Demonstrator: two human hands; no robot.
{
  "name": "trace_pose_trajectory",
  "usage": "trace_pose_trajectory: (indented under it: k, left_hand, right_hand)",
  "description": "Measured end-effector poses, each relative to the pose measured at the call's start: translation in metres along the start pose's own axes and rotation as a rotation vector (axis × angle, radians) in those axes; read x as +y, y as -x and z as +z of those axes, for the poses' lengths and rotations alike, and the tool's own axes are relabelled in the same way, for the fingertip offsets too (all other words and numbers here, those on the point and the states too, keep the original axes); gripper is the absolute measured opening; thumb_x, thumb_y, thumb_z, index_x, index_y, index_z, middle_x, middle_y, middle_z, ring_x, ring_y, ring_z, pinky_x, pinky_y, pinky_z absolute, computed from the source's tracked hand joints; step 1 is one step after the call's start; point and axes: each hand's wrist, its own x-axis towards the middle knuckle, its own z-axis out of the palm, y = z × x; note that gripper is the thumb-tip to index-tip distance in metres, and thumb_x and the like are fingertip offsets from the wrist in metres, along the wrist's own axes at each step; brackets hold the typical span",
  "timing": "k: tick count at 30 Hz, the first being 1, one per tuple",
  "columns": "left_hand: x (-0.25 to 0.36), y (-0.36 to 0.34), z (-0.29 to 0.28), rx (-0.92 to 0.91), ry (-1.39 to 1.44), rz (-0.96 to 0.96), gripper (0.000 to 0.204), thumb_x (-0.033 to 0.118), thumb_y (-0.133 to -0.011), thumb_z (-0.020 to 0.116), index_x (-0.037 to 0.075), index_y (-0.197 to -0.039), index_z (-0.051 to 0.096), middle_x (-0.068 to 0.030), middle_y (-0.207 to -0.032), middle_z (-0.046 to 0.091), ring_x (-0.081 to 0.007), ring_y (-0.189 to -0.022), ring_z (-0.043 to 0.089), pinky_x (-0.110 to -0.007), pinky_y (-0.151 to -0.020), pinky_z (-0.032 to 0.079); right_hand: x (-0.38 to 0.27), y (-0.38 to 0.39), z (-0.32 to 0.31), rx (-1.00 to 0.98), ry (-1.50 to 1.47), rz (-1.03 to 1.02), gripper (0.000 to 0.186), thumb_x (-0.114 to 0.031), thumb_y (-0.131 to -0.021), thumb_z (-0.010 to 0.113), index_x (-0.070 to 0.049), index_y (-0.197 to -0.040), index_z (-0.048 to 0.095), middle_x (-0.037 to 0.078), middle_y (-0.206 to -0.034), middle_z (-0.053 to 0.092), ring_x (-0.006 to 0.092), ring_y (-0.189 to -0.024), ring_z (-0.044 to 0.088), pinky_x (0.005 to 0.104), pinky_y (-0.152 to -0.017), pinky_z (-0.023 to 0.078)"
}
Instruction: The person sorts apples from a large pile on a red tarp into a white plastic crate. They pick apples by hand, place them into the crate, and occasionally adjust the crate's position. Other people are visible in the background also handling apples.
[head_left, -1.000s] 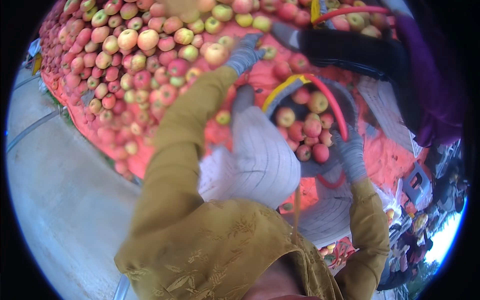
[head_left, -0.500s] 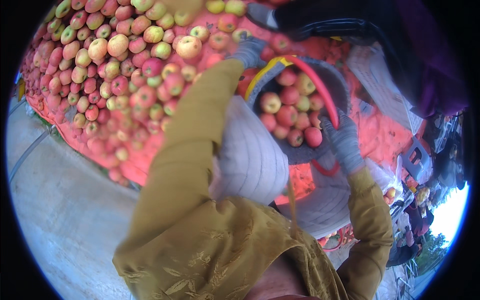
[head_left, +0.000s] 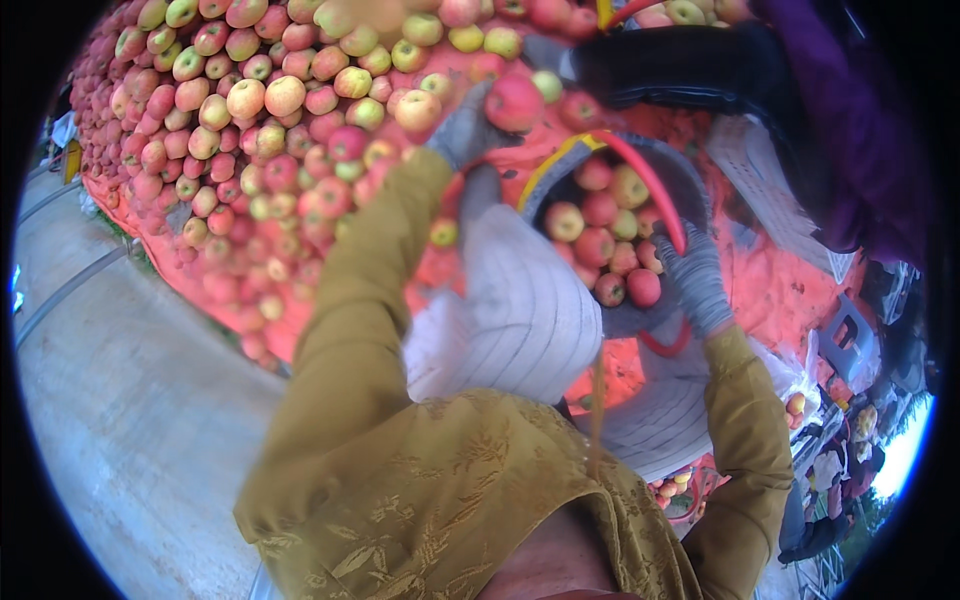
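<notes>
My left hand (head_left: 465, 128), in a grey glove, is closed on a red apple (head_left: 515, 103) above the red ground sheet, to the left of the bucket. A dark round bucket (head_left: 690, 178) with a red handle and a yellow patch on its rim stands between my knees. Inside it lie several red and yellow-green apples (head_left: 594, 246). My right hand (head_left: 697, 280), gloved too, grips the bucket's right rim next to the lower end of the handle; its fingertips are partly hidden at the rim.
A big heap of apples (head_left: 250, 98) spreads over the red sheet (head_left: 780, 290) at the far left. Another person's dark-clad leg (head_left: 690, 65) reaches in at the far right. A grey plastic stool (head_left: 848, 340) is at the right, concrete ground (head_left: 130, 400) at the left.
My left hand has moved left, away from the bucket's rim, and now has a red apple in it. My right hand has stayed at the bucket. The whole view has shifted slightly.
</notes>
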Motion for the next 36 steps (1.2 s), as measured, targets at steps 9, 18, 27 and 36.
trace_pose_trajectory:
  k: [9, 18, 27, 36]
  left_hand:
    - [0.096, 0.054, -0.057, 0.525, -0.707, 0.141, 0.048, 0.028, -0.082, 0.064, 0.001, -0.119, 0.052, -0.0195, -0.114, 0.058, -0.0301, -0.108, 0.053, -0.039, -0.099, 0.038]
    - [0.085, 0.031, -0.069, 0.997, -1.981, -0.117, 0.078, 0.045, -0.065, 0.072, 0.009, -0.128, 0.045, -0.0155, -0.128, 0.048, -0.0304, -0.120, 0.046, -0.053, -0.100, 0.031]
    - [-0.040, -0.112, 0.054, -0.358, -1.719, 0.592, 0.076, 0.016, -0.065, 0.071, 0.010, -0.134, 0.040, -0.0139, -0.132, 0.045, -0.0329, -0.121, 0.043, -0.041, -0.103, 0.033]
    - [-0.092, -0.140, 0.072, -0.061, -1.951, 0.471, 0.069, 0.027, -0.063, 0.073, 0.015, -0.127, 0.047, -0.0141, -0.119, 0.050, -0.0328, -0.111, 0.050, -0.042, -0.095, 0.037]
  right_hand:
    - [0.004, 0.002, -0.002, -0.024, 0.033, 0.095, 0.025, -0.021, -0.082, 0.063, -0.004, -0.100, 0.062, 0.021, -0.081, 0.062, 0.0379, -0.077, 0.061, 0.0406, -0.069, 0.047]
    - [0.002, 0.001, -0.001, -0.036, -0.079, 0.107, 0.022, -0.022, -0.083, 0.063, -0.006, -0.098, 0.064, 0.019, -0.080, 0.062, 0.0358, -0.077, 0.061, 0.0393, -0.070, 0.048]
    - [0.002, 0.000, -0.001, -0.082, -0.151, 0.159, 0.021, -0.024, -0.085, 0.062, -0.005, -0.095, 0.062, 0.018, -0.076, 0.062, 0.0336, -0.071, 0.062, 0.0390, -0.064, 0.048]
    - [0.001, -0.001, -0.003, -0.103, -0.030, 0.141, 0.024, -0.024, -0.083, 0.063, -0.003, -0.096, 0.061, 0.020, -0.082, 0.059, 0.0344, -0.073, 0.061, 0.0405, -0.064, 0.048]
